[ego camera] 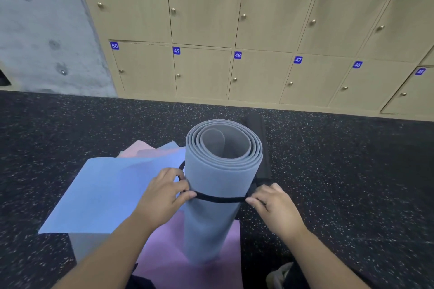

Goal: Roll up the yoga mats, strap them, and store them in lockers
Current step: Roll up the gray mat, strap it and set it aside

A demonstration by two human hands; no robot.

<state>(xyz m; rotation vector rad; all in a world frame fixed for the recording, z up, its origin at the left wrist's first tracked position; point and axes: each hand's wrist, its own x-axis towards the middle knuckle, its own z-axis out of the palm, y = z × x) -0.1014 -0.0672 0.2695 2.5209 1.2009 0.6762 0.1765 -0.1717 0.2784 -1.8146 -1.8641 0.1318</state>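
Note:
A rolled grey yoga mat (218, 178) stands upright on a flat pink mat (169, 248) in front of me. A black strap (220, 199) runs around the roll about halfway down. My left hand (164, 197) pinches the strap at the roll's left side. On the right side my right hand (274, 206) pinches the strap's other end. A wider black strap piece (258, 145) hangs behind the roll on the right. A flat blue mat (101, 195) lies to the left, partly over the pink one.
Wooden lockers (258, 30) with blue number tags fill the wall ahead, all doors shut. A concrete wall (42, 30) stands at the left. The floor (352, 171) is dark speckled rubber. A shoe (279, 274) shows at the bottom right.

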